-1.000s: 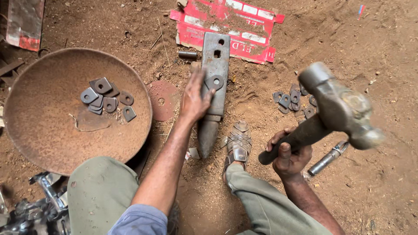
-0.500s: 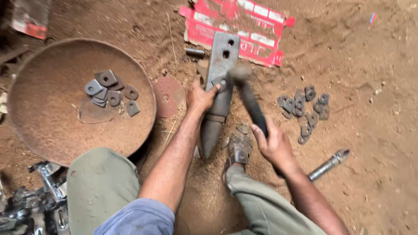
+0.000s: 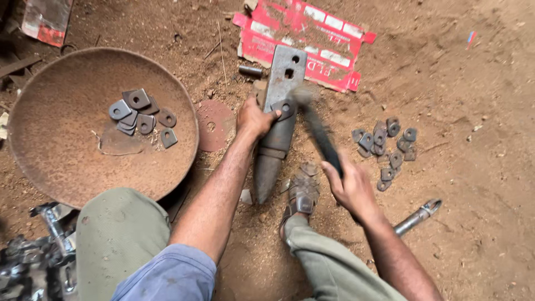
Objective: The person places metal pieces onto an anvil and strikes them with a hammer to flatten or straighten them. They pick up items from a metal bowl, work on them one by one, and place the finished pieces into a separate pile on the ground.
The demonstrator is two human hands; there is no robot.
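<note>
A grey steel anvil block point(image 3: 276, 131) lies on the dirt ahead of me, its pointed end toward me. My left hand point(image 3: 253, 118) rests on its left side and pinches a small metal plate with a hole point(image 3: 285, 108) on top of it. My right hand point(image 3: 351, 187) grips the dark handle of a hammer point(image 3: 319, 131). The hammer head is blurred and sits down on or just above the plate.
A rusty round pan point(image 3: 67, 161) at left holds several small holed plates point(image 3: 139, 114). More such plates point(image 3: 387, 147) lie in a heap on the dirt at right. Red cardboard point(image 3: 312, 39) lies behind the anvil, a steel rod point(image 3: 415, 217) at right, my sandalled foot point(image 3: 301, 192) near the anvil tip.
The hammer, raised high at right a second ago, has swung down onto the plate on the anvil. My left hand has stayed on the plate.
</note>
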